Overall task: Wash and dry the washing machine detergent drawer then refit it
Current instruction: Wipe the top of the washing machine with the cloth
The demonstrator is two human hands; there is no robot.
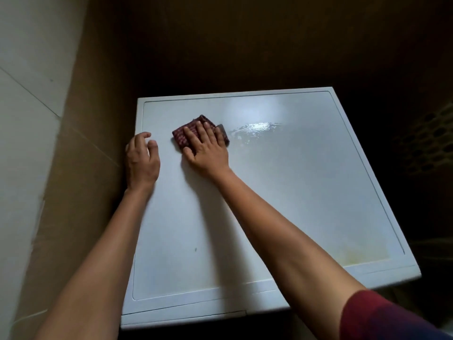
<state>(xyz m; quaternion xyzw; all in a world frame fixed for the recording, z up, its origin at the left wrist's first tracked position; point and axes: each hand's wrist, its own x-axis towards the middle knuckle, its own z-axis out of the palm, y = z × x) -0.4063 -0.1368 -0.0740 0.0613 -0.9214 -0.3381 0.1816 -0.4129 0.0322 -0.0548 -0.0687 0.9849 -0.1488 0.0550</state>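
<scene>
Right hand [208, 153] fingers flat on checked cloth [182, 134], wet-streaked white washer top [294, 192]; left hand [142, 163] loosely curled; dim room.

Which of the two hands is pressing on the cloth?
The right hand, spread flat on the red checked cloth. The left hand rests on the white machine top near its left edge, touching no cloth.

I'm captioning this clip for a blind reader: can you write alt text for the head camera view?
A person's right hand presses a folded dark red checked cloth flat on the white top of a washing machine, beside a glistening wet patch. The left hand rests at the top's left edge, fingers loosely curled.
</scene>
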